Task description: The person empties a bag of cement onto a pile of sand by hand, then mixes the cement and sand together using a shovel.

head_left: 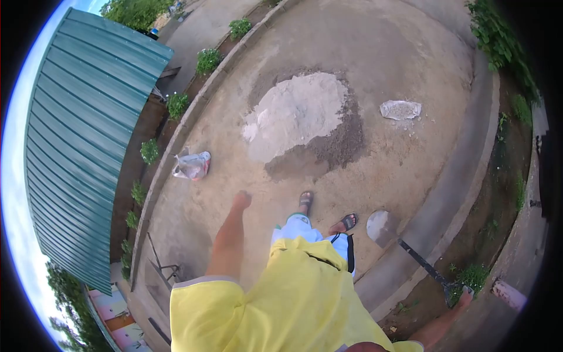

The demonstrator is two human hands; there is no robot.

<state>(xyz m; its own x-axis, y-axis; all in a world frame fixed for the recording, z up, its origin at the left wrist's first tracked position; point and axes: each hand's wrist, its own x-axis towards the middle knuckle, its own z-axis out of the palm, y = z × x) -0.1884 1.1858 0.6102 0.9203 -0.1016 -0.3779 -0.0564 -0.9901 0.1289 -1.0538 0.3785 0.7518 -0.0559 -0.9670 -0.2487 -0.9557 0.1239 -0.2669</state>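
My right hand [466,294] is closed around the handle end of a shovel [423,258], out to the lower right. The shovel slants inward, its pale, dusty blade [382,227] close to the ground beside my right foot. In front of my body hangs my left hand [243,199], its fingers curled in and nothing visible in them. Ahead of my feet spreads a heap of pale grey powder [302,108] over darker, damp-looking sand [343,144]. Between my left hand and the low kerb stands a crumpled bag [192,165].
An opened sack piece with grey lumps [400,110] lies right of the heap. A low kerb [193,111] with small plants curves along the left, beside a green metal roof [88,135]. On the right runs a concrete edging [463,176]. A dark metal frame [164,267] stands lower left.
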